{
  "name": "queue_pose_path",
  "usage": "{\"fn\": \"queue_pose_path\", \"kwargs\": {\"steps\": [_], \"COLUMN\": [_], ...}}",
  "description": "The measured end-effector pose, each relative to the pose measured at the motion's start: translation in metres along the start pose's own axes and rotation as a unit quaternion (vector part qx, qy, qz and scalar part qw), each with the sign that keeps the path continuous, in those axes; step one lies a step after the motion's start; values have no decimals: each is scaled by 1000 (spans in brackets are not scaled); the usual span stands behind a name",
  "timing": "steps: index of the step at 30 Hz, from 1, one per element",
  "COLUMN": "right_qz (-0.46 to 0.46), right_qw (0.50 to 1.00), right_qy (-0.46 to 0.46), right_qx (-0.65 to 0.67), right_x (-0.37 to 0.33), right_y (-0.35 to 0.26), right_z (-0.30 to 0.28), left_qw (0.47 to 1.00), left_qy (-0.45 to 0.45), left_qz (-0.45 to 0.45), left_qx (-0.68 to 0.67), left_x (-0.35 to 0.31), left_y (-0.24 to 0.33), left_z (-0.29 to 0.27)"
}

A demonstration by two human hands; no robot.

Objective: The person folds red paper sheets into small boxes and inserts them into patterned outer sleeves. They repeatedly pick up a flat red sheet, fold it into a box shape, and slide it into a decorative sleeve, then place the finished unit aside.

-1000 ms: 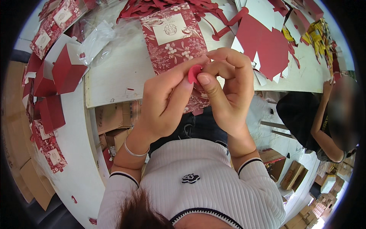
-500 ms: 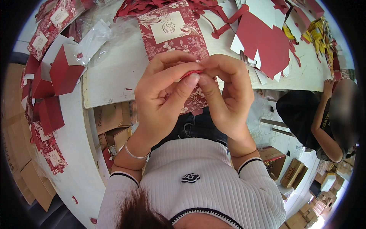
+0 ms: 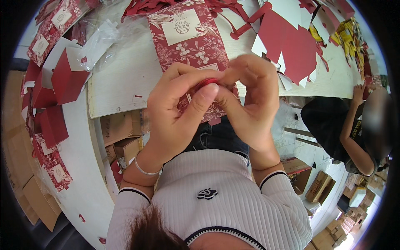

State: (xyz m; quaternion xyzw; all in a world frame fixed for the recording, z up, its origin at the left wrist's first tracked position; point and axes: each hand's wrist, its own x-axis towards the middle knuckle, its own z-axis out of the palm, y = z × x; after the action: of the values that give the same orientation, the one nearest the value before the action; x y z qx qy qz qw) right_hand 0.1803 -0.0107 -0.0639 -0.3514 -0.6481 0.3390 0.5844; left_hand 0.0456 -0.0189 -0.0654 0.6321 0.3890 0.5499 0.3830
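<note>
A small shiny red piece (image 3: 207, 82) is pinched between the thumb and index finger of my left hand (image 3: 173, 106). My right hand (image 3: 253, 106) is closed in a pinch right beside it, thumb and fingertips close together; what they hold, if anything, is hidden. Below both hands lies a flat red packaging piece with a white floral print and a cream label (image 3: 183, 48). It reaches over the table's near edge, and my hands cover part of it.
Red folded boxes (image 3: 68, 79) and clear plastic wrap (image 3: 110, 46) lie at the left. Red ribbons (image 3: 166, 7) are heaped at the far side; red and white card sheets (image 3: 287, 50) lie at the right. Another person (image 3: 358, 133) is at the far right. Cardboard boxes (image 3: 118, 127) stand under the table.
My right fingers have shifted slightly and drawn back from the red piece, so more of it shows in my left fingers. The printed piece lies nearly as before.
</note>
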Motion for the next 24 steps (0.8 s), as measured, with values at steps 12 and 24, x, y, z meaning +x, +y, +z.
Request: {"fn": "queue_pose_path", "kwargs": {"steps": [12,24], "right_qz": [-104,-97], "right_qw": [991,981], "right_qy": [-21,-47], "right_qx": [-84,-164], "right_x": [2,5], "right_y": [5,8], "right_z": [-1,-8], "left_qw": [997,974], "left_qy": [69,22], "left_qz": [28,133], "left_qx": [3,180], "left_x": [-4,-4], "left_y": [-3,4], "left_z": [-3,-7]}}
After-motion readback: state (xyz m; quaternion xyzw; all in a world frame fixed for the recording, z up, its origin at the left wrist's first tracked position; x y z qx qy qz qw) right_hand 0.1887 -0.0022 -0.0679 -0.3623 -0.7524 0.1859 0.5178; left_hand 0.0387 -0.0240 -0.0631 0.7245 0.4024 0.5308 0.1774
